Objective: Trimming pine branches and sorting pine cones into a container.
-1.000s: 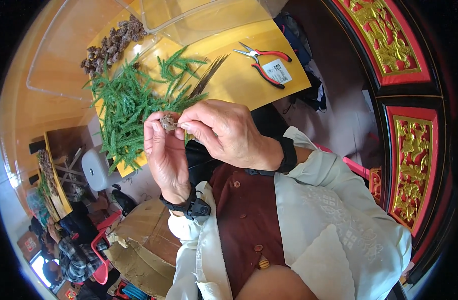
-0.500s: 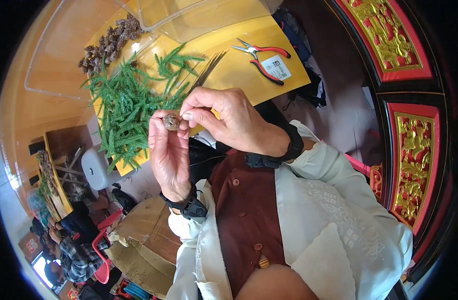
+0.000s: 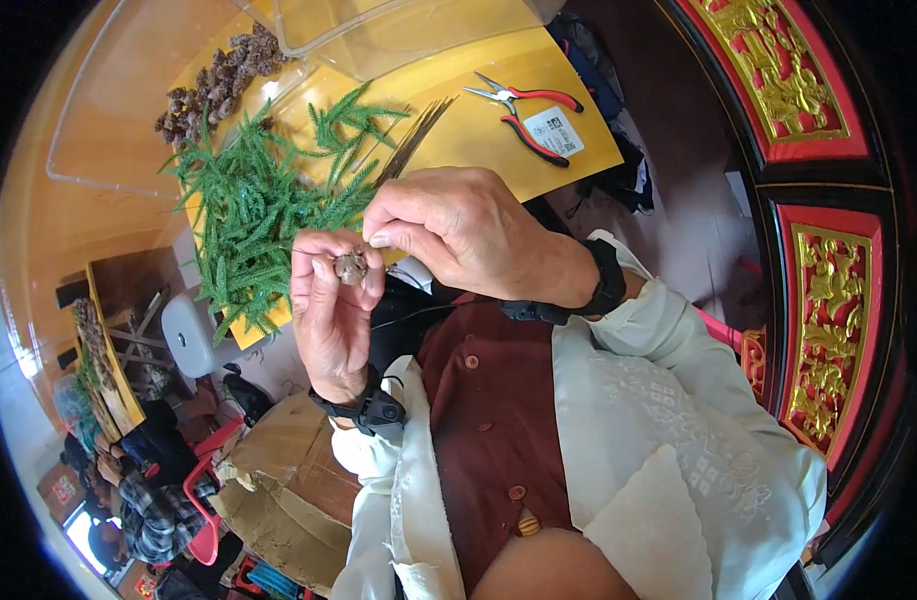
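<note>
Close to the chest, the left hand (image 3: 330, 318) stands upright with its fingers (image 3: 313, 272) curled around a small brown pine cone (image 3: 352, 266), pinching it at the tips. The right hand (image 3: 456, 232) has come across from the right over the last second and now sits directly beside the cone, its thumb and forefinger pressed together at the cone's right edge, apparently on a thin dark wire (image 3: 418, 312) that trails down across the vest; the two hands have closed up, which suggests the wire is being worked onto the cone. Beyond the hands, on the yellow bench (image 3: 588, 150), lies a heap of green sprigs (image 3: 263, 205), then a bundle of dark wires (image 3: 418, 135), red-handled pliers (image 3: 523, 108), and farthest off a pile of pine cones (image 3: 213, 85).
</note>
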Demonstrator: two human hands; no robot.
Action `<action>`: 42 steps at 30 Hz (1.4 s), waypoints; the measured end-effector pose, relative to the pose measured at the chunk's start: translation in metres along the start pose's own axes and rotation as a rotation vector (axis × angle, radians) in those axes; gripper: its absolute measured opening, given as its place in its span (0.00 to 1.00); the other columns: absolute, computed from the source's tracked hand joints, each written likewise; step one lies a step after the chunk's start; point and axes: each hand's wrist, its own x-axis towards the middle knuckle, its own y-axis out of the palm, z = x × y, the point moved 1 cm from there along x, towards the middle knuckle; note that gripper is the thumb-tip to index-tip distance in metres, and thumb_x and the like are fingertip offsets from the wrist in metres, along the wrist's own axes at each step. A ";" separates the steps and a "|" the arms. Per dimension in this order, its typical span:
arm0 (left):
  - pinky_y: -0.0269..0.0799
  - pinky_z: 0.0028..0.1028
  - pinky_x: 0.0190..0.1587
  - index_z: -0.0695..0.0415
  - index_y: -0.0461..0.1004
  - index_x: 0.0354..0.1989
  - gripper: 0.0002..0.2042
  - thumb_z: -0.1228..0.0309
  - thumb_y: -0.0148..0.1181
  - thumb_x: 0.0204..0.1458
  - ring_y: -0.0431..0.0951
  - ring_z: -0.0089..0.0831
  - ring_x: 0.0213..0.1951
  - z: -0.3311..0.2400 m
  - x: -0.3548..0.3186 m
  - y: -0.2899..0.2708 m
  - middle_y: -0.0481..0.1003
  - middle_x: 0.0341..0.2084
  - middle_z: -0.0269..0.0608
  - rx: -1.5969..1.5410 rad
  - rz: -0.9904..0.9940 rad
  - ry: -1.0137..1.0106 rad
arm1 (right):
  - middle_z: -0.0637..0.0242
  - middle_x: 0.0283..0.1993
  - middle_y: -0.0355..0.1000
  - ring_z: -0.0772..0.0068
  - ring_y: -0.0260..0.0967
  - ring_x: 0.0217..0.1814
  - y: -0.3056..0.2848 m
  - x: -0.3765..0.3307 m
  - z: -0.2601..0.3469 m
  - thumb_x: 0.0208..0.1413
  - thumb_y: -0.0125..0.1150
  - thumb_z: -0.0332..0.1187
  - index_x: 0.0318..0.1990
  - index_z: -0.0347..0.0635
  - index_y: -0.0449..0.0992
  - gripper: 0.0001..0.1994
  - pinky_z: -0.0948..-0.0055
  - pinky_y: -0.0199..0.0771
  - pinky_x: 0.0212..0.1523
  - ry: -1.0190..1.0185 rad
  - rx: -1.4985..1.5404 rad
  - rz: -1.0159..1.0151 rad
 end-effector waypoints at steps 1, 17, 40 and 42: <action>0.63 0.18 0.27 0.59 0.66 0.39 0.10 0.64 0.50 0.60 0.69 0.26 0.29 -0.001 0.000 -0.001 0.70 0.35 0.43 0.000 -0.002 0.000 | 0.61 0.25 0.71 0.60 0.71 0.28 0.000 0.000 0.000 0.51 0.58 0.25 0.30 0.38 0.72 0.02 0.67 0.68 0.27 0.000 0.001 0.001; 0.64 0.20 0.32 0.62 0.69 0.44 0.13 0.64 0.49 0.61 0.69 0.26 0.29 0.007 -0.002 0.003 0.72 0.34 0.42 0.101 -0.106 -0.001 | 0.63 0.23 0.69 0.58 0.70 0.28 0.001 -0.003 0.003 0.46 0.60 0.25 0.29 0.41 0.71 0.04 0.64 0.67 0.28 -0.053 -0.240 -0.019; 0.63 0.17 0.30 0.60 0.62 0.51 0.22 0.73 0.63 0.49 0.67 0.21 0.25 0.010 -0.003 -0.010 0.76 0.33 0.47 0.050 -0.084 -0.106 | 0.68 0.30 0.74 0.85 0.68 0.33 0.000 -0.014 -0.016 0.56 0.59 0.26 0.45 0.32 0.73 0.11 0.82 0.68 0.33 0.540 0.423 0.051; 0.63 0.17 0.30 0.59 0.62 0.51 0.22 0.74 0.62 0.49 0.68 0.21 0.25 0.009 0.000 -0.002 0.76 0.32 0.46 0.076 -0.092 -0.098 | 0.67 0.32 0.74 0.85 0.68 0.33 0.008 -0.019 -0.026 0.56 0.59 0.27 0.44 0.32 0.73 0.11 0.82 0.68 0.33 0.489 0.471 0.078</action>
